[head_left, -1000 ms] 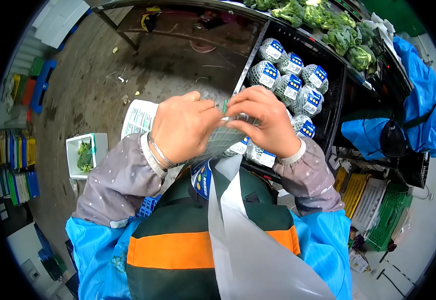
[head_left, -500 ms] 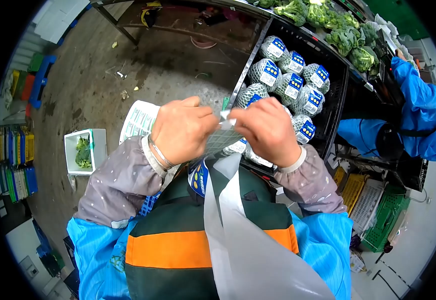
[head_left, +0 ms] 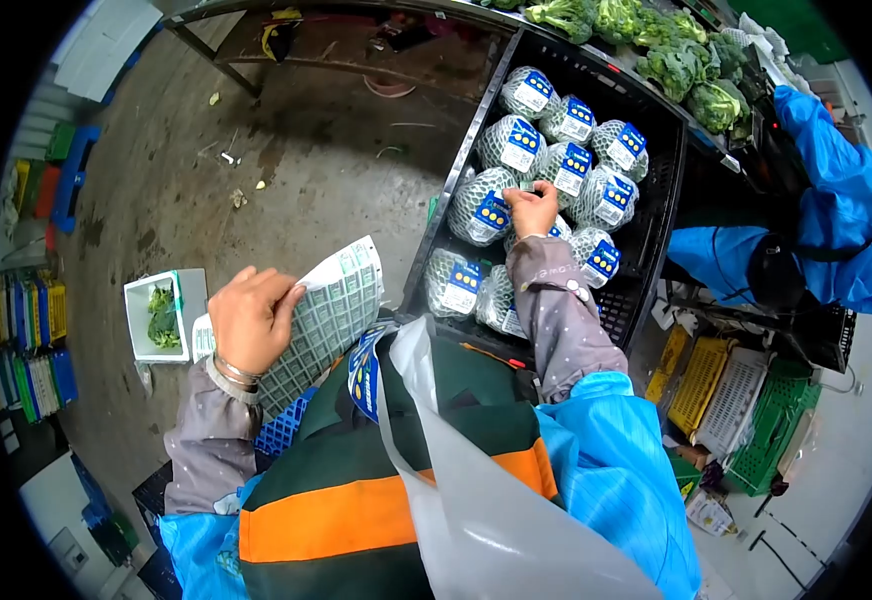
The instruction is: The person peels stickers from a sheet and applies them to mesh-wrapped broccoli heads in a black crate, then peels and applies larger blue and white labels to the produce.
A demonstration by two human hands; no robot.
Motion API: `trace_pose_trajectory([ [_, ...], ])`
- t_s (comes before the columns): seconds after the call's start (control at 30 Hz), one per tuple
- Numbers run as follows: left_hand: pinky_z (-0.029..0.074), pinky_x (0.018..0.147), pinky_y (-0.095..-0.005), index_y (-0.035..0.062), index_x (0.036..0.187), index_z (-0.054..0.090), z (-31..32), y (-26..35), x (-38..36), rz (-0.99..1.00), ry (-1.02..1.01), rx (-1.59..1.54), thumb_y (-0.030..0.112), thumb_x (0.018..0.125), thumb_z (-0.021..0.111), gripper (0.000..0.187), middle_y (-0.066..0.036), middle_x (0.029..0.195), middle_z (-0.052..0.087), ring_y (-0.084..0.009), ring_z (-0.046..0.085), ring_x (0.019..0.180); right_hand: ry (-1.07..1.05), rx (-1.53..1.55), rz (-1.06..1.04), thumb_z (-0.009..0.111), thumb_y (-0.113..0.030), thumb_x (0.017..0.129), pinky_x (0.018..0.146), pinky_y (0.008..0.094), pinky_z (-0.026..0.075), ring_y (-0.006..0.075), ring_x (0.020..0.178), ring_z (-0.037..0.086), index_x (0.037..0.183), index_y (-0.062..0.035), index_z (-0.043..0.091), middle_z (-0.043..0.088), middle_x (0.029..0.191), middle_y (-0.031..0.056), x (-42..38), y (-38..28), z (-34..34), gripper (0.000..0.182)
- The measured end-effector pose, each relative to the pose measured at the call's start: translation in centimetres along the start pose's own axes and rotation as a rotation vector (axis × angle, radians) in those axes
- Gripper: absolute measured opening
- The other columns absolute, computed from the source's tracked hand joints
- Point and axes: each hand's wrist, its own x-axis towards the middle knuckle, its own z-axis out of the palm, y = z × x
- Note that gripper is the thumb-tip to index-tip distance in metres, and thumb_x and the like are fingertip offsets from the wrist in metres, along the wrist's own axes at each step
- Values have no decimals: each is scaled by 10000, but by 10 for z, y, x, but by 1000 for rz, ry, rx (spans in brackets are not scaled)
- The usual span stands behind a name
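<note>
My left hand (head_left: 253, 318) is closed on a sheet of labels (head_left: 331, 315), pinching it near its upper edge. The sheet bears rows of small greenish rectangles and hangs over my lap. My right hand (head_left: 533, 208) reaches into the black crate (head_left: 463, 165) with its fingertips pinched on a small sticker (head_left: 527, 186). Those fingertips are right among the net-wrapped heads, beside one with a blue label (head_left: 483, 207). Several such net-wrapped heads (head_left: 509, 143) fill the crate, each with a blue and white label.
Loose broccoli (head_left: 678, 65) lies on the bench behind the crate. A white foam box (head_left: 159, 330) with broccoli stands on the floor at left. Stacked yellow, white and green crates (head_left: 771, 425) sit at right, below a person's blue clothing (head_left: 846, 215).
My hands have moved apart from in front of my chest. The left went left and lower with the label sheet; the right reached forward into the crate with the small sticker.
</note>
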Motion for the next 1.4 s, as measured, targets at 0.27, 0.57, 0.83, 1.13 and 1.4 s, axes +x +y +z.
trace_pose_trajectory([
  [0.27,351,495,-361,44,711,608,5,11,-1,-13,-16,-46,113,764,634,91,-83,601,504,-273,469,569,115,-651,-592,778,-96,609,696,404,469,317,733,585,994,-62,509,589,808,122,2,-6,-18,471],
  [0.57,345,491,-366,48,717,614,10,23,14,65,-27,-91,112,757,637,78,-80,594,496,-270,467,565,54,46,295,680,-63,785,493,226,504,138,588,613,889,52,643,646,746,85,-7,-5,-93,160],
  [0.83,401,511,-351,81,736,645,13,23,19,146,-11,-143,163,746,662,84,-56,627,563,-262,511,582,-45,-957,-166,749,-273,655,530,321,499,181,522,623,726,-13,667,647,625,128,30,18,-105,281],
  [1.13,387,486,-337,114,733,668,8,26,26,163,35,-123,223,708,709,119,-28,605,552,-234,497,551,-932,-390,-918,723,-141,706,798,314,456,229,878,581,954,-63,662,629,933,66,-110,-175,31,267],
  [1.4,383,481,-345,113,708,664,14,28,24,171,51,-112,220,707,710,117,-27,589,541,-232,499,544,-932,-414,-1137,730,-141,662,653,326,455,209,745,569,780,-101,647,622,804,4,-135,-177,38,149],
])
